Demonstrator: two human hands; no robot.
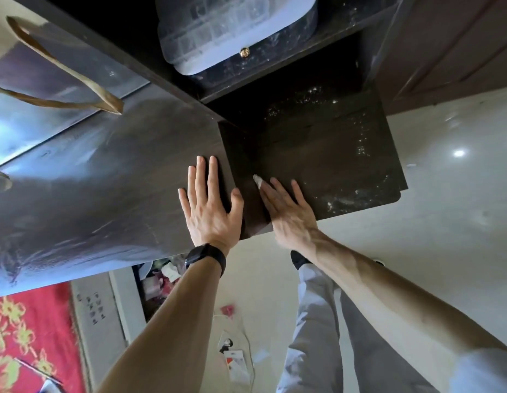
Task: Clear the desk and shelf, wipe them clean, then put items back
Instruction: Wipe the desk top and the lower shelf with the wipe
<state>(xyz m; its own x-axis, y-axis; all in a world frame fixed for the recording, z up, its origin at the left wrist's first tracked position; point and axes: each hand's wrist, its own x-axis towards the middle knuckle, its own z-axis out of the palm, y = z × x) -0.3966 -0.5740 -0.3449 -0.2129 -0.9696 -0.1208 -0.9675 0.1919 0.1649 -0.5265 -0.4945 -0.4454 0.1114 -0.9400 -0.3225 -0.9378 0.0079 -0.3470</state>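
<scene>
Here, left hand point(211, 211) flat on desk point(119, 171), right hand point(289, 214) (blurred) fingers point(278, 190) spread on shelf point(331, 165)

L hand point(211, 208) lies flat, fingers spread, on the desk top point(104, 180) near its edge. R hand point(289, 212) is flat on the speckled lower shelf point(331, 154) beside it, w/ a white scrap point(258, 180) at one fingertip (too blurred to tell what).

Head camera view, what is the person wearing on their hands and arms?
Neither hand shows gloves or rings. The left hand has a black band at its wrist, likely a smartwatch or fitness tracker. The right hand has a whitish wrap, perhaps tape or a bandage, round one fingertip. Both forearms are bare; pale fabric high on the right arm may be a short sleeve.
</scene>
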